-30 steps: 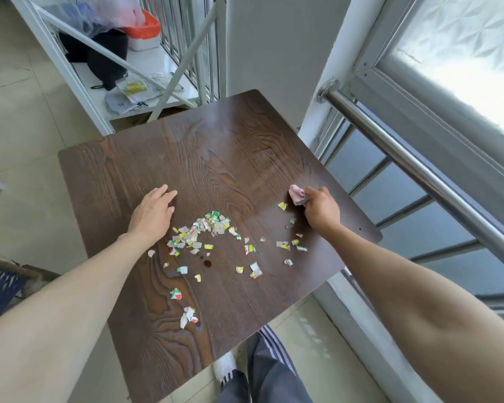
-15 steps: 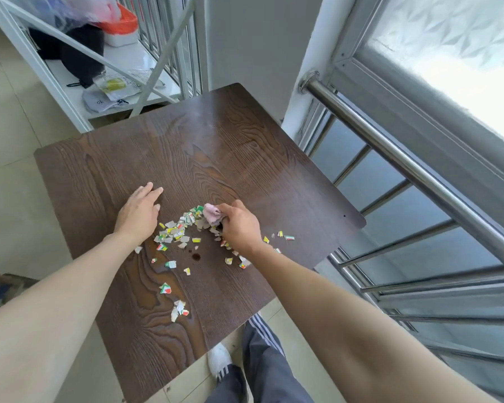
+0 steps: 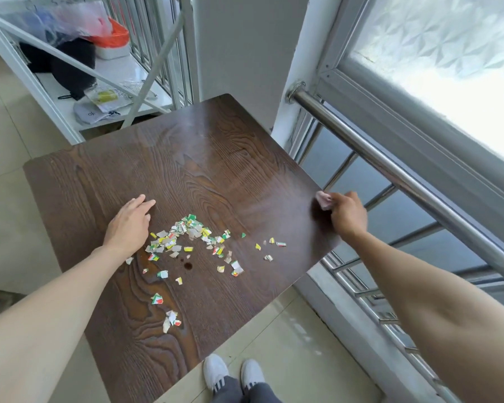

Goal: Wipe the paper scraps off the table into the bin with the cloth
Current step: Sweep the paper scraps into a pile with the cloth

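Colourful paper scraps (image 3: 186,234) lie in a loose heap near the middle of the dark wooden table (image 3: 204,170), with stray bits (image 3: 271,245) to the right and a few (image 3: 169,315) toward the near edge. My left hand (image 3: 130,225) rests flat on the table, fingers together, just left of the heap. At the table's right edge my right hand (image 3: 346,213) is closed on a small pink cloth (image 3: 323,199). No bin is in view.
A steel railing (image 3: 390,167) runs along the right, close to the table edge, below a frosted window. A white shelf rack (image 3: 105,91) with bags and papers stands beyond the far edge. My feet in white shoes (image 3: 233,373) are at the table's near corner on tile floor.
My right hand swept the cloth left into the heap, then drew back to the table's right edge. Scraps on the right were pushed closer to the pile. The left hand stayed in place.
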Tool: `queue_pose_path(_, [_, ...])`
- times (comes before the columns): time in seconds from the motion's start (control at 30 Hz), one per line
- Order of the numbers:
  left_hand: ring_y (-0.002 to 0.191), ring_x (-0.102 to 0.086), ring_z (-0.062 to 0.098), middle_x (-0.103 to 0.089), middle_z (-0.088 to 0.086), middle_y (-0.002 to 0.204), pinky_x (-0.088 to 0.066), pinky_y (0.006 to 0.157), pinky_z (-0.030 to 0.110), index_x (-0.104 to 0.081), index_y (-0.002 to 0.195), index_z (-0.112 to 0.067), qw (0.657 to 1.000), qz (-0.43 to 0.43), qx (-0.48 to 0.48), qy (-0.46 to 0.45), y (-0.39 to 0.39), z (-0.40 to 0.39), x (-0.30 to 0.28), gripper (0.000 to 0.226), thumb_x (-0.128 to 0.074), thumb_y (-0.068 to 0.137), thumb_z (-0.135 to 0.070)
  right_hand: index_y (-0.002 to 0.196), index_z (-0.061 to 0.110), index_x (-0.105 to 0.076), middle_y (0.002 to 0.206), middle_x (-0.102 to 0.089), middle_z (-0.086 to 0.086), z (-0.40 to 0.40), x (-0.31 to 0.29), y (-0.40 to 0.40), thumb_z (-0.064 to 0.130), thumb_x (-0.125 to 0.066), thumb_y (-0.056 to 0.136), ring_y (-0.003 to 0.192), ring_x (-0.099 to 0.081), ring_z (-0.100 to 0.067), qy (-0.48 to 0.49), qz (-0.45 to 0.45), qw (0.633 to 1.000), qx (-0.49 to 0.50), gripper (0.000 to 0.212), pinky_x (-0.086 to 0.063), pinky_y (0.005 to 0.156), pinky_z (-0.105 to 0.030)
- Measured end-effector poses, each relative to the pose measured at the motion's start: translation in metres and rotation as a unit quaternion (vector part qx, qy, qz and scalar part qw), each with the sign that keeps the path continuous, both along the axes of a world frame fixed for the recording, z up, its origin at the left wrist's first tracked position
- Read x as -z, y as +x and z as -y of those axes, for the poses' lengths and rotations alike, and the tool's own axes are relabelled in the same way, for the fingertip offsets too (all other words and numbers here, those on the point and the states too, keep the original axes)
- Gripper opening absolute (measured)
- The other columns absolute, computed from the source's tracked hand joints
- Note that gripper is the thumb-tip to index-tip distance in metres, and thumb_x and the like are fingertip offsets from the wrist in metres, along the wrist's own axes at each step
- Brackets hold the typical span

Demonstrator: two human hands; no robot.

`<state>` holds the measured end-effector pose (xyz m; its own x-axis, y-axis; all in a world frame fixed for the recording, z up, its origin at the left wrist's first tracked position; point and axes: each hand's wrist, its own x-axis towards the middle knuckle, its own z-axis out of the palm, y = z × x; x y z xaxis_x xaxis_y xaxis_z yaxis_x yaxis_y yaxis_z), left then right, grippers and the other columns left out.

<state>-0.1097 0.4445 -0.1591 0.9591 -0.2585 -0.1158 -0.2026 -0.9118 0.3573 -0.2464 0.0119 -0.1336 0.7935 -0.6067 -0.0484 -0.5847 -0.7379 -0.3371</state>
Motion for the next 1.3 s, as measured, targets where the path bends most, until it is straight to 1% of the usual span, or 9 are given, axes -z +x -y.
queue_pose_path(0.2, [0.144,-0.023,0.021,-0.031,0.005,0.154,-0.024,0.117,0.039,-0.042,0.141,-0.014,1.000,0.008,-0.011,0.000,-0.004,0.003,0.002,0.044,-0.038,0.098,-0.009,0.121,0.020,-0.060,0.104,-0.055,-0.016,-0.044,0.018,-0.015,0.006,-0.039,0.087,0.096,-0.058,-0.039,0.040,0.014,0.998,0.053,0.042,-0.045,0.081,-0.039])
queue_pose_path(0.33, [0.145,-0.022,0.021,-0.030,0.006,0.155,-0.021,0.118,0.038,-0.041,0.142,-0.013,1.000,-0.003,-0.022,-0.003,-0.005,0.007,0.001,0.044,-0.036,0.098,-0.008,0.111,0.017,-0.062,0.098,-0.054,-0.013,-0.134,0.019,-0.015,0.011,-0.041,0.087,0.085,-0.058,-0.035,0.084,0.036,0.996,-0.011,0.032,-0.041,0.070,-0.035])
queue_pose_path(0.57, [0.145,-0.021,0.023,-0.028,0.007,0.156,-0.022,0.118,0.038,-0.039,0.143,-0.013,1.000,-0.025,-0.014,0.005,-0.003,0.006,0.004,0.045,-0.036,0.098,-0.008,0.114,0.015,-0.062,0.098,-0.053,-0.014,-0.241,0.018,0.002,0.012,-0.042,0.084,0.083,-0.059,-0.039,0.172,0.030,0.978,-0.114,0.036,-0.046,0.070,-0.042])
queue_pose_path(0.67, [0.145,-0.022,0.023,-0.028,0.007,0.155,-0.023,0.118,0.039,-0.040,0.143,-0.013,1.000,-0.019,-0.013,0.005,-0.003,0.005,0.005,0.046,-0.036,0.098,-0.007,0.108,0.014,-0.063,0.097,-0.053,-0.014,-0.240,0.014,0.015,0.012,-0.041,0.090,0.083,-0.058,-0.041,0.227,0.034,0.964,-0.133,0.029,-0.049,0.073,-0.044])
queue_pose_path(0.8, [0.144,-0.023,0.022,-0.030,0.006,0.154,-0.022,0.118,0.037,-0.042,0.141,-0.013,1.000,-0.011,-0.020,-0.004,-0.003,0.006,0.005,0.045,-0.036,0.098,-0.007,0.109,0.012,-0.065,0.104,-0.059,-0.016,-0.195,0.003,0.039,0.014,-0.044,0.091,0.094,-0.059,-0.035,0.251,0.068,0.964,-0.061,0.028,-0.049,0.086,-0.041])
queue_pose_path(0.97, [0.143,-0.026,0.021,-0.034,0.004,0.153,-0.024,0.117,0.036,-0.045,0.140,-0.014,0.999,0.010,-0.028,-0.015,-0.002,0.006,0.007,0.044,-0.035,0.098,-0.005,0.104,0.016,-0.066,0.103,-0.065,-0.017,-0.117,0.002,0.077,0.015,-0.041,0.089,0.090,-0.064,-0.034,0.197,0.068,0.978,0.032,0.029,-0.045,0.076,-0.030])
queue_pose_path(1.07, [0.143,-0.026,0.019,-0.035,0.003,0.153,-0.026,0.117,0.036,-0.045,0.140,-0.015,0.999,0.012,-0.030,-0.021,0.000,0.005,0.010,0.045,-0.035,0.097,-0.004,0.105,0.016,-0.065,0.108,-0.061,-0.016,-0.110,0.008,0.085,0.012,-0.037,0.090,0.079,-0.061,-0.032,0.175,0.011,0.984,-0.014,0.031,-0.039,0.068,-0.027])
queue_pose_path(1.13, [0.143,-0.026,0.019,-0.034,0.002,0.153,-0.027,0.117,0.036,-0.044,0.140,-0.016,0.999,0.011,-0.030,-0.021,0.001,0.003,0.011,0.046,-0.035,0.097,-0.003,0.112,0.015,-0.063,0.110,-0.056,-0.014,-0.129,0.010,0.081,0.008,-0.038,0.091,0.083,-0.060,-0.034,0.160,-0.003,0.986,-0.052,0.034,-0.037,0.069,-0.028])
queue_pose_path(1.3, [0.145,-0.023,0.017,-0.030,0.001,0.155,-0.023,0.118,0.034,-0.042,0.142,-0.016,0.999,-0.004,-0.025,-0.033,0.001,0.000,0.014,0.047,-0.034,0.098,-0.002,0.119,0.013,-0.062,0.105,-0.055,-0.015,-0.209,0.018,0.071,0.009,-0.043,0.090,0.089,-0.059,-0.039,0.163,0.028,0.976,-0.142,0.034,-0.047,0.077,-0.040])
